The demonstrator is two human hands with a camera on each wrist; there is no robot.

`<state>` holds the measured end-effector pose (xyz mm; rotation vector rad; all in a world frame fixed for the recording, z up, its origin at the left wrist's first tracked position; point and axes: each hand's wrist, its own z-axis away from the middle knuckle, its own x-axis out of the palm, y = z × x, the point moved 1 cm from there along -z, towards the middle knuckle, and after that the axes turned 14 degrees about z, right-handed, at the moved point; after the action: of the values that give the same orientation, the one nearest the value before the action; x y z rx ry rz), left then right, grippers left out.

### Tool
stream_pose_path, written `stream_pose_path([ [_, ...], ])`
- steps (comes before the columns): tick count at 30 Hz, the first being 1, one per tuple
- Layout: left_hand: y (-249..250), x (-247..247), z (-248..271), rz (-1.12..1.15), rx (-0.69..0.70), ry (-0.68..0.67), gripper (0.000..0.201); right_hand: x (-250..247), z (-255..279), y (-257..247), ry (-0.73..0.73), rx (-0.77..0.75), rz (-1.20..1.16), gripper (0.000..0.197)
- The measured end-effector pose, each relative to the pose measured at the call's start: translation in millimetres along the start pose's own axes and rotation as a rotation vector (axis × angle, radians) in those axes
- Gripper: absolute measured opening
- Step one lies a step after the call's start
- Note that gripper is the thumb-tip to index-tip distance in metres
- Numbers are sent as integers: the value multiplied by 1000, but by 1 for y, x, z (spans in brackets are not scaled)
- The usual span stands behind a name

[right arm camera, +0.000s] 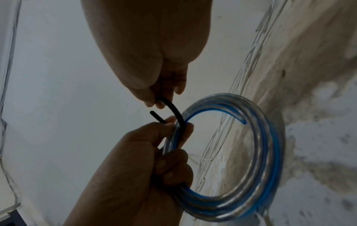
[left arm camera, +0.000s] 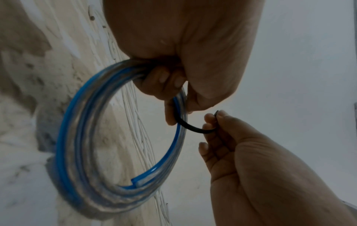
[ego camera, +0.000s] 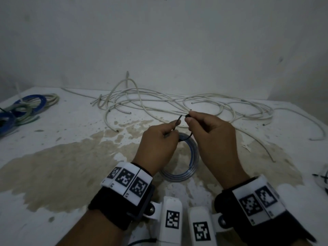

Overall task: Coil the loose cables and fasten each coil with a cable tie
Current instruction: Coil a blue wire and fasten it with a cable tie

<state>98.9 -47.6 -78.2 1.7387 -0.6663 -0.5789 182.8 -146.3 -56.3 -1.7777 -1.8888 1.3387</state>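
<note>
A coil of clear and blue cable [ego camera: 192, 157] hangs just above the stained table, between my hands. My left hand [ego camera: 174, 127] grips the top of the coil [left arm camera: 77, 137] with curled fingers and also pinches the pointed tail of a black cable tie [ego camera: 177, 121]. The tie [left arm camera: 191, 127] loops under the coil's strands. My right hand [ego camera: 189, 119] pinches the tie's other end between thumb and forefinger. In the right wrist view the tie [right arm camera: 173, 110] arcs from my right hand's fingertips [right arm camera: 152, 102] down to the coil [right arm camera: 270, 152], and its tail sticks out above my left hand [right arm camera: 173, 126].
Loose white cables [ego camera: 177, 102] sprawl in a tangle across the back of the table [ego camera: 71, 166], close to the wall. Several tied blue and green coils [ego camera: 23, 109] lie at the far left. A dark thin item [ego camera: 324, 178] shows at the right edge.
</note>
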Motion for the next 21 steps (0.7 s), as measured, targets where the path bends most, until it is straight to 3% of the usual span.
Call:
stream_pose_path([
  [10,0,1,2,-66,82,-47,36,0,1,-3,6,-141,46,20],
  [16,-1,1,2,-124,121,-49,35,0,-2,0,-33,-75,32,17],
  [21,2,3,5,-176,186,-78,34,-8,-6,2,-210,76,-97,14],
])
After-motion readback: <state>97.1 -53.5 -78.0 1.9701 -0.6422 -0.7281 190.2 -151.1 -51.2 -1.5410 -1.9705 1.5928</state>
